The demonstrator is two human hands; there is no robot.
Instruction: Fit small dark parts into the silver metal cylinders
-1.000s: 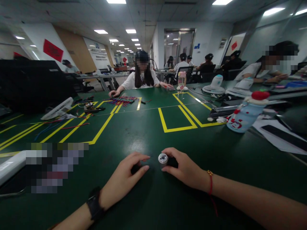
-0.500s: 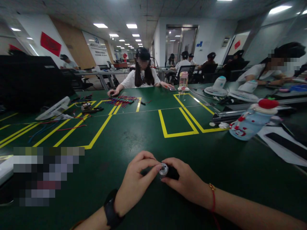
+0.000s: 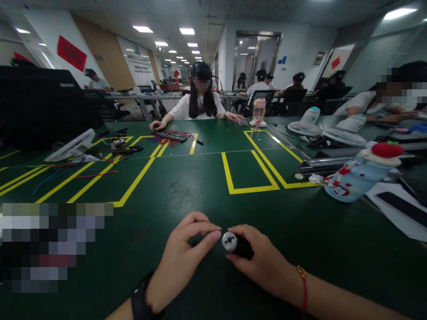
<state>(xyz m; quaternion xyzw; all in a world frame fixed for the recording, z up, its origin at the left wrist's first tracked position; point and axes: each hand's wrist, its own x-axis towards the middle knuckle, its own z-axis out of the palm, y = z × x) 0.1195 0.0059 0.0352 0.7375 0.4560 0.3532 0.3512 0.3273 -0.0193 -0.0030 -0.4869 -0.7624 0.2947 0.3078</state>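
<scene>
Left fingertips (image 3: 213, 234) now off round metal motor (image 3: 230, 242)

Green table (image 3: 200, 186) with yellow tape outlines (image 3: 248, 189), white desk fans (image 3: 308, 123), blue bottle with red cap (image 3: 362, 173), coloured wires (image 3: 170, 138), pink bottle (image 3: 259, 112), seated person opposite (image 3: 200, 104)

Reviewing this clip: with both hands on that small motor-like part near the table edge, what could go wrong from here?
1. The small silver-faced black cylinder is held only by the fingertips of the right hand; it might slip and roll on the green table.
2. The left hand pinches right beside the cylinder's end; whatever tiny piece it holds is hidden, so it could drop unnoticed.
</scene>
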